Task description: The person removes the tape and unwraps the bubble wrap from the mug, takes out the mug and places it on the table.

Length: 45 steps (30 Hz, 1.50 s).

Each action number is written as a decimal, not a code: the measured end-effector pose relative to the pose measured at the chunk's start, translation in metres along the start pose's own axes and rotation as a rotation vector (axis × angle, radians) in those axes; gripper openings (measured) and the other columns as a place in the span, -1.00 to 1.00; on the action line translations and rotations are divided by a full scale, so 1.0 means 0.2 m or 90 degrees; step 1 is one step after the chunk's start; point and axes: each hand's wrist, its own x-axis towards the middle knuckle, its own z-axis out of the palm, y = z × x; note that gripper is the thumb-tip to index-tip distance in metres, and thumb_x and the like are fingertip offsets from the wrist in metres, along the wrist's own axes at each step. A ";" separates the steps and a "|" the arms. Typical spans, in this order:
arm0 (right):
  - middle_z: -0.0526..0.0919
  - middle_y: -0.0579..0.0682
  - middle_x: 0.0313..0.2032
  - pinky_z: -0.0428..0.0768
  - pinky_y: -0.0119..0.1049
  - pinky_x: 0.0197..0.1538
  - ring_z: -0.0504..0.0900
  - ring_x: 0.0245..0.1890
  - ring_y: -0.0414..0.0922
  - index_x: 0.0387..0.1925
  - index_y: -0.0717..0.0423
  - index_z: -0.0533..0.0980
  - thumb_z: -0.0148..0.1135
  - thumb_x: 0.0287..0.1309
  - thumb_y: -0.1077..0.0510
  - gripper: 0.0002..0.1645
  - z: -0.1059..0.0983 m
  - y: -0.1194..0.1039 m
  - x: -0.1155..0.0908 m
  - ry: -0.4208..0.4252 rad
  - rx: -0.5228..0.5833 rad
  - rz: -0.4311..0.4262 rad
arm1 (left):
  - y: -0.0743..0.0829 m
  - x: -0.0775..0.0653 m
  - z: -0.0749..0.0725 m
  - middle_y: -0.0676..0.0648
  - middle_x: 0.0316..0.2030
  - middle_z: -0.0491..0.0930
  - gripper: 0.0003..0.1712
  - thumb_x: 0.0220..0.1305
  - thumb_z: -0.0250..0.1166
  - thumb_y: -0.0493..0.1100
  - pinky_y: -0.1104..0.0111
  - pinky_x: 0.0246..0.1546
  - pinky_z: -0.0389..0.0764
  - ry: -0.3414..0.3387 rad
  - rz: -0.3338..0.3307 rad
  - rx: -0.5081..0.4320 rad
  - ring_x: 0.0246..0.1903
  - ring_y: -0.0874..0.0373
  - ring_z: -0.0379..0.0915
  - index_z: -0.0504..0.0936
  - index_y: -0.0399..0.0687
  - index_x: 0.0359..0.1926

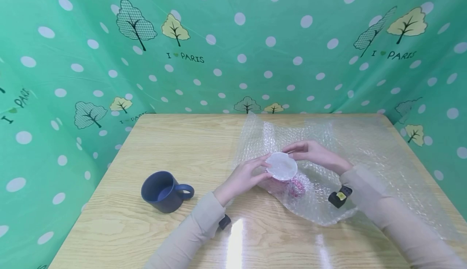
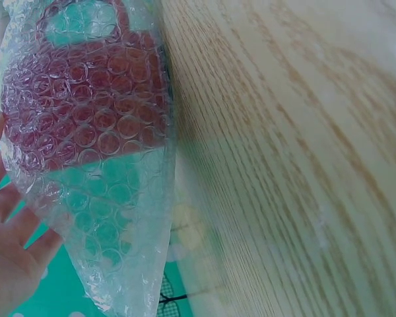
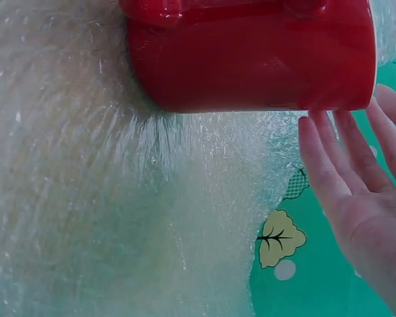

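Note:
A glossy red mug (image 3: 251, 56) stands partly wrapped in bubble wrap (image 1: 317, 196). Its round white top (image 1: 282, 167) shows between the two hands in the head view. The left hand (image 1: 246, 178) rests on the mug's left side, thumb apart from the fingers; its left wrist view shows spread fingers against the wrap, with the mug's handle behind the plastic. From the far right, the right hand (image 1: 313, 153) reaches to the mug, and its fairly straight fingertips (image 3: 310, 132) touch the red wall near the rim. The left fingertips are partly hidden by the wrap.
A dark blue mug (image 1: 166, 204) stands upright left of the left forearm, handle to the right. The wrap spreads over the right side of the wooden table (image 1: 120, 228). A green dotted curtain (image 1: 219, 30) hangs behind and at both sides.

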 end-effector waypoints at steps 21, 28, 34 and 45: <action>0.47 0.18 0.03 0.38 0.00 0.10 0.39 0.07 0.13 0.00 0.21 0.46 0.10 0.14 0.10 -0.59 0.03 0.03 0.00 0.041 -0.038 -0.024 | 0.00 0.00 0.00 0.06 0.20 0.27 -0.61 0.14 0.16 0.05 0.35 0.19 0.23 0.002 0.002 -0.004 0.14 0.15 0.26 0.55 -0.07 -0.09; 0.47 0.17 0.04 0.40 -0.02 0.08 0.39 0.08 0.12 -0.01 0.19 0.47 0.10 0.14 0.14 -0.63 0.03 0.04 0.00 0.049 -0.028 -0.024 | 0.00 0.00 0.00 0.04 0.19 0.29 -0.60 0.13 0.17 0.04 0.34 0.18 0.23 0.008 0.009 -0.010 0.14 0.14 0.26 0.56 -0.09 -0.08; 0.48 0.15 0.03 0.41 -0.03 0.07 0.39 0.08 0.11 -0.01 0.16 0.47 0.10 0.14 0.10 -0.62 0.03 0.05 0.00 0.050 -0.026 -0.025 | 0.01 0.00 0.00 -0.04 0.15 0.35 -0.60 0.10 0.21 0.00 0.31 0.17 0.26 0.031 0.026 -0.003 0.12 0.09 0.29 0.57 -0.13 -0.10; 0.48 0.16 0.03 0.43 -0.07 0.07 0.39 0.08 0.10 -0.01 0.19 0.47 0.10 0.14 0.11 -0.61 0.03 0.06 0.00 0.051 -0.014 -0.026 | 0.00 0.03 -0.02 -0.09 -0.02 0.52 -0.64 0.13 0.20 -0.09 0.33 0.09 0.37 0.069 -0.026 -0.028 -0.01 0.10 0.42 0.54 -0.16 -0.07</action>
